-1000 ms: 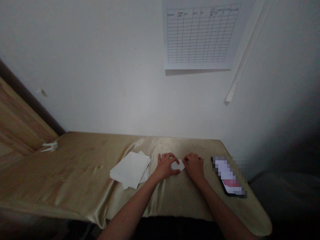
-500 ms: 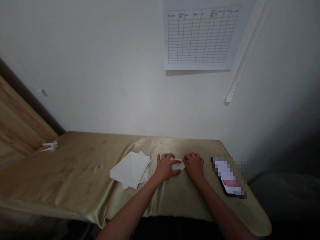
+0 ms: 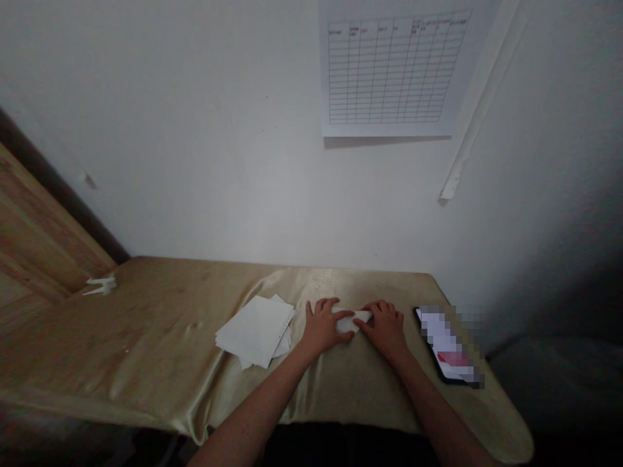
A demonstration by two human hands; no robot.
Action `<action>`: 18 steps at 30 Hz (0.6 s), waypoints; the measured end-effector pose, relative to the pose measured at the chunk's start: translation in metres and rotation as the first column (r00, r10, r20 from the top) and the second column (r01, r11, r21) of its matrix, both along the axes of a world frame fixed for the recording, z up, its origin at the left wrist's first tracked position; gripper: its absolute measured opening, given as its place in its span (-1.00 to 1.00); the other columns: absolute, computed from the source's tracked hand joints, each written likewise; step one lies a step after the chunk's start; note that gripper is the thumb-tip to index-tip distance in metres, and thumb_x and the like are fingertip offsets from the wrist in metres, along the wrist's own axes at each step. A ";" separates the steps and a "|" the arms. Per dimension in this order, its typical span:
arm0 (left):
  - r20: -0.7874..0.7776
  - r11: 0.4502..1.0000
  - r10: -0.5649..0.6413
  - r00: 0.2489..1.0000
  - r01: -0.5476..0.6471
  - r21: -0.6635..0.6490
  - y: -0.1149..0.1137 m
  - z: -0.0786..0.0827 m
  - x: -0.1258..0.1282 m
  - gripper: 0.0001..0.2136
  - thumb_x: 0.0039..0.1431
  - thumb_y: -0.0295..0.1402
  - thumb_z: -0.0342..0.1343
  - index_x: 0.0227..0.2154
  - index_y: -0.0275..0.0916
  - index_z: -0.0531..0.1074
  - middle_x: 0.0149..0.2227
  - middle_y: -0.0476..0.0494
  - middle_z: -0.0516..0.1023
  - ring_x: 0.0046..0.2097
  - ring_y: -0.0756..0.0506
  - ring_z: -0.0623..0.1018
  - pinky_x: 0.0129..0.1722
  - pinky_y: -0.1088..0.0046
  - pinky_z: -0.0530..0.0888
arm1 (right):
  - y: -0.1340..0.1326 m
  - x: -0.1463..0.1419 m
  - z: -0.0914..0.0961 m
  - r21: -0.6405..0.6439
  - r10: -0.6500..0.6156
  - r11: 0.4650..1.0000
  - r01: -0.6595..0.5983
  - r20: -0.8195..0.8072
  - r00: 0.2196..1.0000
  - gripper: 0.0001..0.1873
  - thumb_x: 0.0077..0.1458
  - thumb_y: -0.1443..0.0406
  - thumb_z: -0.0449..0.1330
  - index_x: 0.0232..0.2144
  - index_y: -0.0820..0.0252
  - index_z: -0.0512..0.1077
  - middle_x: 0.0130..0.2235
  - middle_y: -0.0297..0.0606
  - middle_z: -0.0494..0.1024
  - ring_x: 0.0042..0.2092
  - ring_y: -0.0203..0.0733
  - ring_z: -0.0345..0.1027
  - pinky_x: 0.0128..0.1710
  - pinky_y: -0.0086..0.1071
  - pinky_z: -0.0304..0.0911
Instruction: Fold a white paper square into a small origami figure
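Observation:
A small piece of white folded paper (image 3: pixel 346 323) lies on the cloth-covered table between my two hands. My left hand (image 3: pixel 322 325) holds its left part down, with the thumb and index finger pressed on it and the other fingers spread on the cloth. At the paper's right end, which comes to a point, my right hand (image 3: pixel 386 327) grips it between thumb and fingers. Part of the paper is hidden under my fingers. To the left of my left hand lies a loose stack of white paper sheets (image 3: pixel 257 329).
A phone (image 3: pixel 448 350) with a lit, partly pixelated screen lies near the table's right edge. Gold satin cloth (image 3: pixel 160 324) covers the table, with folds at its front. White scraps (image 3: pixel 101 285) lie at the far left. A printed table sheet (image 3: pixel 389 78) hangs on the wall behind.
My right hand has shifted slightly right, and its thumb now lies across the paper. More of the paper's right end shows, stretching farther right. My left hand stays almost in place.

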State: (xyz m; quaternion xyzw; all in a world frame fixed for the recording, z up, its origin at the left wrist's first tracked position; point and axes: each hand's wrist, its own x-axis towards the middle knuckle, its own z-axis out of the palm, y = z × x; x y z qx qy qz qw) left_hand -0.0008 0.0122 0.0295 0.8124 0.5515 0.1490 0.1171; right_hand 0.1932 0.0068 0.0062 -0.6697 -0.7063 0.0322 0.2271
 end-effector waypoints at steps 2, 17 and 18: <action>0.003 1.000 -0.005 1.000 0.005 0.000 0.000 0.000 0.000 -0.48 -0.05 0.03 0.30 0.04 0.29 0.44 0.28 -0.01 0.25 0.30 -0.39 0.14 0.26 -0.34 -0.22 | -0.002 0.000 0.001 -0.003 -0.011 1.000 0.011 -0.007 1.000 -0.56 0.05 -0.08 0.23 -0.12 0.01 0.46 -0.04 -0.17 0.44 0.04 0.05 0.22 0.00 -0.11 0.03; 0.001 1.000 -0.012 1.000 0.012 -0.019 0.002 -0.001 0.000 -0.47 -0.08 0.01 0.32 0.03 0.30 0.44 0.29 -0.02 0.24 0.32 -0.40 0.11 0.23 -0.40 -0.22 | 0.000 0.005 -0.004 -0.008 -0.127 0.992 0.127 0.003 0.992 -0.54 0.03 -0.06 0.24 -0.13 0.08 0.43 -0.04 -0.14 0.44 0.04 0.07 0.23 -0.01 -0.09 0.02; -0.002 1.000 -0.011 1.000 0.010 -0.025 0.002 -0.001 0.000 -0.47 -0.08 0.00 0.33 0.04 0.30 0.44 0.30 -0.01 0.23 0.33 -0.40 0.10 0.23 -0.39 -0.23 | 0.001 0.006 -0.003 -0.013 -0.127 0.992 0.127 -0.001 0.992 -0.56 0.04 -0.04 0.24 -0.14 0.08 0.43 -0.05 -0.14 0.44 0.04 0.06 0.24 -0.01 -0.09 0.02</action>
